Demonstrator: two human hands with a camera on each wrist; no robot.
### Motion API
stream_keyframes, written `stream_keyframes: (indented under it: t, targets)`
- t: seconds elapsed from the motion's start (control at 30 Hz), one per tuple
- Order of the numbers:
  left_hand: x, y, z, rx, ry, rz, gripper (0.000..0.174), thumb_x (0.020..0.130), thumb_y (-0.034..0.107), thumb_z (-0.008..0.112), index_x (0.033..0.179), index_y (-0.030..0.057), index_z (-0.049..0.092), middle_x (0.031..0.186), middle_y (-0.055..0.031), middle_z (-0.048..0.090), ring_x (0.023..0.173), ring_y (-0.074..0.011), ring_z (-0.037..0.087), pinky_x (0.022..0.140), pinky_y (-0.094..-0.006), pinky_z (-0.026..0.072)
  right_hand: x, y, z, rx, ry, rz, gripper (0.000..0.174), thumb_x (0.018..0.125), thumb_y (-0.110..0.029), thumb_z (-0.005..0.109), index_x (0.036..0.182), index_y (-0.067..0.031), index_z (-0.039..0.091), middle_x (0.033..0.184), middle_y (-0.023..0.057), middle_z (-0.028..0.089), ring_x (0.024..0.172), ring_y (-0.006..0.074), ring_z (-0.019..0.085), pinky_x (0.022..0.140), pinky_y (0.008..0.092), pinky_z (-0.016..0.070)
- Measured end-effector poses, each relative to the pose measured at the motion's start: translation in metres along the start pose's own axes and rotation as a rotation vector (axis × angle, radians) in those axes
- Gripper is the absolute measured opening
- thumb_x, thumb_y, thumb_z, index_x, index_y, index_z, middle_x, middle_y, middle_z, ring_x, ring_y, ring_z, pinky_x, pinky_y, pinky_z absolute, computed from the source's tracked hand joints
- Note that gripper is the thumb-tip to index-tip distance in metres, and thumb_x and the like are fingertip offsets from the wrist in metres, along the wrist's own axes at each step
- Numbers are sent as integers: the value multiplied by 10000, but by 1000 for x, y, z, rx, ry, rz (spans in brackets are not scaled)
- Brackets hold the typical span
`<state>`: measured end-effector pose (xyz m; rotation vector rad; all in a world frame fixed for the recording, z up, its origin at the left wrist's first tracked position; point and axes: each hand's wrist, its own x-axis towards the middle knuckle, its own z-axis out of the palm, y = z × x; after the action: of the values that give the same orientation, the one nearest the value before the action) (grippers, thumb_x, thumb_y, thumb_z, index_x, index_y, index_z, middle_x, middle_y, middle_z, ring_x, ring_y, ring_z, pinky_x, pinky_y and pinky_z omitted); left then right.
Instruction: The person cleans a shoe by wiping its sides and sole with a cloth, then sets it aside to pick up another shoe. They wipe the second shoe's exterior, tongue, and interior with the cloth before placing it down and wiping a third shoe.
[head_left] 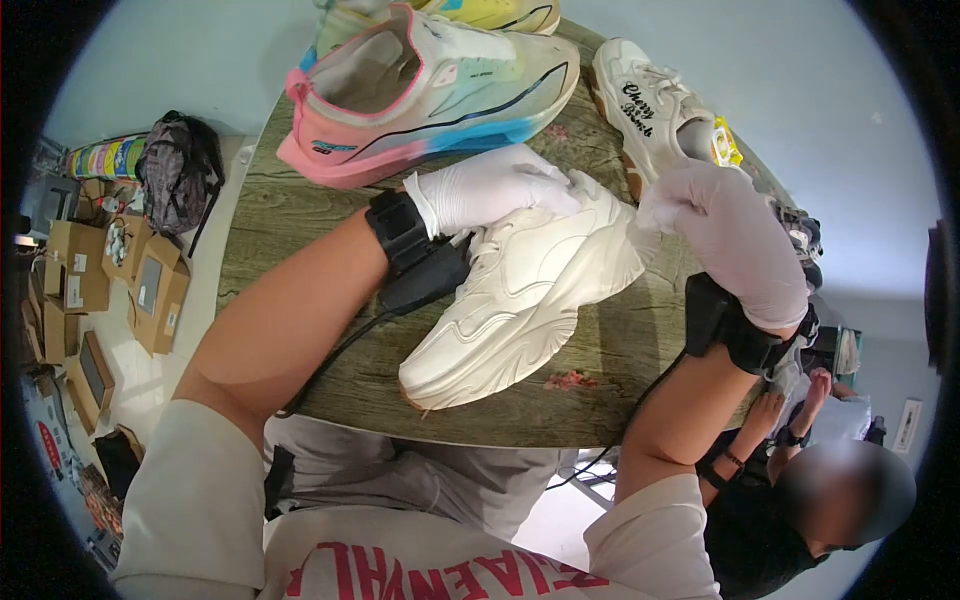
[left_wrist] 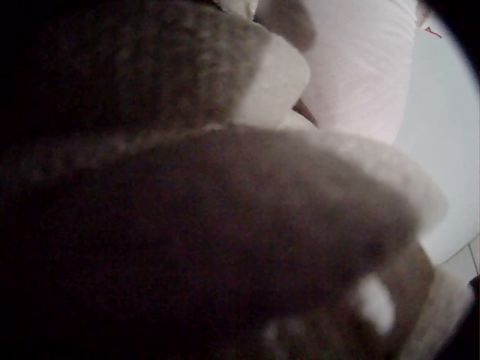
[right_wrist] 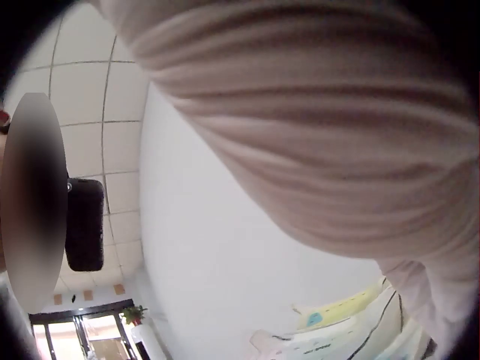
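Note:
A chunky white sneaker [head_left: 530, 270] lies tilted on the wooden table, toe toward the near edge and its thick wavy sole facing right. My gloved left hand [head_left: 500, 190] grips it at the collar, with the fingertips partly hidden by the shoe. At the heel is my gloved right hand [head_left: 725, 230], bent at the wrist, its fingers curled down against the sole's end. Blur and the glove hide its fingertips, and I cannot tell whether they pinch something. The left wrist view is mostly dark and blurred, with the right glove [left_wrist: 360, 75] showing at the top.
Behind the left hand stands a large pink, white and blue running shoe [head_left: 430, 100], with a yellow one [head_left: 500, 14] beyond it. A white lettered sneaker [head_left: 650, 105] is at the back right. Another person [head_left: 770, 520] works at the right. Boxes [head_left: 150, 290] and a backpack [head_left: 180, 165] lie on the floor at left.

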<state>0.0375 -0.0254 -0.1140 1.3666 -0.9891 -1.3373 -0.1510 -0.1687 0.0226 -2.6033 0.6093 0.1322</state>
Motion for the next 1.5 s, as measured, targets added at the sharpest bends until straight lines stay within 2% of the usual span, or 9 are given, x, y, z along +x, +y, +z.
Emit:
stream_keyframes:
  t: [0.03,0.1,0.37,0.47,1.03,1.1,1.2,1.3,1.5]
  targets:
    - [1,-2,1,2,0,-1,561,873,285,755,1259,-98,621,1221,-163,664,1143,-188,610,1012,-310,461,1,0,-1,43,-40,2,180,866,-112,633,966,18,707,906,156,696,871,304,666,831,343,504]
    - [3,-9,7,-63,8,180,358,923,337,667,817,-5,685,735,2,600,713,-76,516,676,-276,434,-1,-2,-1,55,-35,-9,174,864,-112,634,957,16,707,899,154,692,862,302,662,825,342,504]
    - [13,-19,1,-32,-39,195,364,922,343,665,812,-3,678,724,5,588,705,-73,511,670,-275,431,6,19,6,-133,161,-91,155,848,-119,650,908,10,712,871,163,692,829,308,659,790,352,505]
    - [7,-13,3,-12,-26,210,362,922,341,664,820,-6,683,736,3,598,713,-75,517,678,-273,435,9,13,6,-82,65,4,194,868,-152,636,926,18,709,761,101,641,731,191,585,737,306,465]
    - [5,-6,3,-71,-52,189,327,922,315,669,847,-2,706,763,-1,629,716,-77,542,678,-267,445,-3,-6,3,1,0,-74,168,857,-75,613,957,21,707,895,175,705,878,318,687,821,365,518]
    - [-2,3,1,-58,-17,-6,477,888,272,738,1184,-94,660,1125,-128,696,1067,-151,628,964,-276,474,-3,-8,6,7,10,-96,164,857,-72,610,950,21,708,890,173,702,877,321,684,820,366,518]
    - [7,-5,-5,-25,-139,39,482,893,269,733,1200,-94,657,1123,-123,701,1072,-150,629,970,-274,472,-5,-14,7,8,4,-96,152,867,-69,622,953,20,708,906,141,685,873,274,663,825,340,496]
    - [8,-16,3,-74,-30,176,336,927,319,667,880,-9,718,773,-1,636,731,-75,542,686,-267,446,-4,-12,10,4,2,-121,148,865,-74,625,943,21,707,900,140,678,868,281,658,820,348,495]
    - [3,-10,6,-77,-9,183,339,930,320,662,874,-10,715,768,-5,635,734,-78,541,692,-272,446,-7,-18,12,63,-42,-137,140,860,-92,619,907,10,703,873,172,679,866,352,666,797,392,513]
